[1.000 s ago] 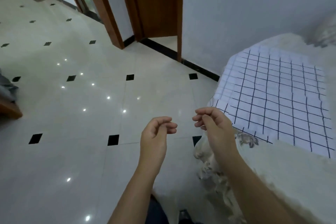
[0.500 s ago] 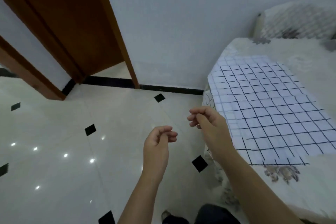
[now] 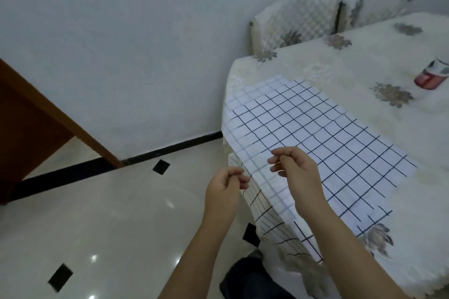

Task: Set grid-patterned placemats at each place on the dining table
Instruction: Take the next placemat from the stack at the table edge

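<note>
Both sets of fingers [image 3: 279, 153] are loosely curled, thumbs near the fingertips, and hold nothing. The right hand [image 3: 295, 177] hovers over the edge of the grid-patterned placemat [image 3: 315, 133], so it is the nearer one. The left hand [image 3: 223, 189] hangs just left of that edge, above the floor. The placemat spreads ahead and to the right of the fingers on the cloth-covered worktop [image 3: 364, 75]. Its long axis seems to follow the worktop's edge, and one strip droops over the side. Squaring it likely means drawing it rightward.
</note>
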Tool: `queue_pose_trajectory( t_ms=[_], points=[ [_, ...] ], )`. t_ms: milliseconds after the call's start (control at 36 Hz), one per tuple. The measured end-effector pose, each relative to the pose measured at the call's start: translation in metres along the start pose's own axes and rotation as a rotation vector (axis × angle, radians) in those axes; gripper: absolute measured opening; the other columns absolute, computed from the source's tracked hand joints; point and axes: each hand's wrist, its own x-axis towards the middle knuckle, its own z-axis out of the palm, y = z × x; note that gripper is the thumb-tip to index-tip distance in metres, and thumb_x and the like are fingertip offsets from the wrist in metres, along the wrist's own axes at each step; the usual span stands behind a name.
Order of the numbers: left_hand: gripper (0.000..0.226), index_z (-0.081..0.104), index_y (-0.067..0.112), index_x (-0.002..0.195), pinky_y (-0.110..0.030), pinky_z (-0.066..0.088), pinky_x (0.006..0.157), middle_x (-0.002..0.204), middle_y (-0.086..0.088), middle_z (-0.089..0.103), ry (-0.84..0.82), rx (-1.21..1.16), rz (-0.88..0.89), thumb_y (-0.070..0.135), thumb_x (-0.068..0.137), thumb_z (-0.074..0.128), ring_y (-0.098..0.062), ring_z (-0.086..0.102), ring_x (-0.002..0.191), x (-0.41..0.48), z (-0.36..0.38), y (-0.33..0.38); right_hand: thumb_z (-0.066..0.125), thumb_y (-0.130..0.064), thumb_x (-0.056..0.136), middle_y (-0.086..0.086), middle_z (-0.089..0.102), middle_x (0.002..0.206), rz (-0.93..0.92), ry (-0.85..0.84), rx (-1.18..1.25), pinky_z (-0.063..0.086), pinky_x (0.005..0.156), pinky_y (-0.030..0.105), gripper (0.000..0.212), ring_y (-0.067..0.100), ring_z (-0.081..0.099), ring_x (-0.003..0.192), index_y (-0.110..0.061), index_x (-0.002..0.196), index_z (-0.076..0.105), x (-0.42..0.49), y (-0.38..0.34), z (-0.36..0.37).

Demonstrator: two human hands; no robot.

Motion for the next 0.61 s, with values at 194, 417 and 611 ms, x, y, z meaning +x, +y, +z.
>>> queue_pose_trajectory(
  t_ms=[194, 417, 611],
  points=[
    [0.028, 0.06, 0.02, 0.087, -0.005, 0.044, 0.059, 0.08, 0.004, 0.066, -0.131, 0.1, -0.002, 0.003, 0.094, 0.038, -0.009, 0.06, 0.074, 0.074, 0.018, 0.025, 0.041, -0.001, 0.09, -0.002, 0.066, 0.077, 0.0, 0.133, 0.039, 0.046, 0.059, 0.012, 0.028, 0.008, 0.058, 0.065, -0.017, 0.084, 0.063, 0.05, -0.014, -0.001],
    [0.028, 0.059, 0.02, 0.088, -0.016, 0.043, 0.066, 0.082, 0.004, 0.066, -0.246, 0.136, 0.002, 0.003, 0.093, 0.038, -0.009, 0.061, 0.075, 0.122, 0.039, 0.038, 0.041, -0.002, 0.091, -0.003, 0.066, 0.077, 0.054, 0.3, 0.042, 0.046, 0.064, 0.022, 0.027, 0.012, 0.059, 0.07, -0.015, 0.087, 0.064, 0.074, -0.013, -0.006],
    [0.026, 0.06, 0.017, 0.09, -0.012, 0.044, 0.061, 0.085, 0.0, 0.066, -0.334, 0.187, 0.01, 0.003, 0.094, 0.037, -0.01, 0.062, 0.075, 0.169, 0.044, 0.036, 0.04, -0.002, 0.092, 0.001, 0.065, 0.078, 0.109, 0.427, 0.076, 0.044, 0.065, 0.02, 0.026, 0.014, 0.058, 0.07, -0.013, 0.088, 0.064, 0.093, -0.009, 0.002]
  ],
)
